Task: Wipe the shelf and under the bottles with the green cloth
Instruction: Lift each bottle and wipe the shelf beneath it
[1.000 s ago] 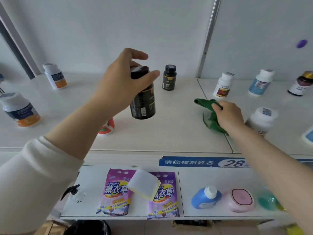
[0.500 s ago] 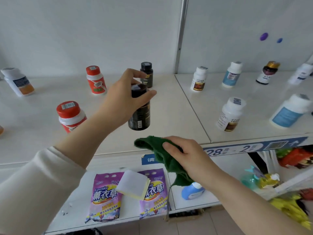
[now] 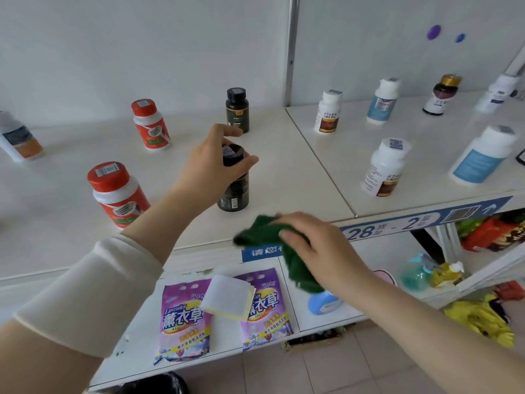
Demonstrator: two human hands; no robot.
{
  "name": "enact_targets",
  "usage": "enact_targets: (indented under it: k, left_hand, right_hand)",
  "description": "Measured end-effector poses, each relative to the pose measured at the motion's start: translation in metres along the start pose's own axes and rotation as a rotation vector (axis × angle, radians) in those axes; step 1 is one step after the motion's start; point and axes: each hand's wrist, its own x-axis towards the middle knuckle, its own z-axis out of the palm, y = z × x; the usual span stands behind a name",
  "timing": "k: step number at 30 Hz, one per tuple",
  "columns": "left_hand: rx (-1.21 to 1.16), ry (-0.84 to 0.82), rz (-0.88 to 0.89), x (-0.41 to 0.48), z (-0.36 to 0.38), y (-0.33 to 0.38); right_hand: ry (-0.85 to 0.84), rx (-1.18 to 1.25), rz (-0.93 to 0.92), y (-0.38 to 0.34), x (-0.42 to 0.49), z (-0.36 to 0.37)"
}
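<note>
My left hand [image 3: 211, 163] grips the cap of a dark brown bottle [image 3: 234, 191] that stands near the front of the white shelf [image 3: 284, 177]; whether its base touches the shelf I cannot tell. The green cloth [image 3: 264, 237] is bunched in my right hand [image 3: 318, 248], in front of the shelf's front edge and just right of the dark bottle. Part of the cloth hangs below my palm. A second dark bottle [image 3: 238, 109] stands upright further back.
Two red-capped bottles [image 3: 119, 194] [image 3: 150, 125] stand to the left, several white bottles [image 3: 383, 166] [image 3: 328, 110] [image 3: 483, 155] to the right. A metal post [image 3: 291, 49] divides the back wall. The lower shelf holds purple detergent bags [image 3: 184, 317], a sponge [image 3: 228, 297] and spray bottles [image 3: 420, 273].
My left hand has brought the dark bottle down toward the shelf. My right hand has pulled the cloth off the shelf surface to its front edge. The view has shifted right.
</note>
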Motion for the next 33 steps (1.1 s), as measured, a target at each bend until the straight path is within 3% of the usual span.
enact_targets:
  k: [3, 7, 12, 15, 18, 23, 27, 33]
  left_hand:
    - [-0.048, -0.016, 0.002, -0.002, 0.006, -0.003]
    - [-0.094, -0.015, 0.023, -0.003, 0.017, -0.001]
    - [0.039, 0.059, 0.059, -0.007, 0.019, 0.004]
    - [0.188, 0.240, 0.250, -0.012, 0.021, 0.031]
    - [0.124, 0.165, 0.350, -0.013, 0.051, 0.073]
    - [0.034, -0.018, 0.250, 0.008, 0.135, 0.117]
    - [-0.068, 0.069, 0.099, 0.043, 0.154, 0.123]
    - [0.141, 0.162, 0.087, 0.097, 0.141, 0.123]
  right_hand:
    - [-0.154, 0.156, 0.076, -0.002, -0.023, 0.002]
    - [0.013, 0.498, 0.335, 0.019, -0.035, -0.015]
    - [0.097, 0.922, 0.492, 0.039, -0.048, -0.060]
    - [0.152, 0.953, 0.527, 0.054, -0.048, -0.092]
    - [0.181, 0.954, 0.481, 0.073, -0.048, -0.128]
    - [0.226, 0.985, 0.461, 0.107, -0.031, -0.183]
    - [0.222, 0.939, 0.513, 0.124, -0.008, -0.202]
    - [0.227, 0.876, 0.508, 0.124, 0.043, -0.204]
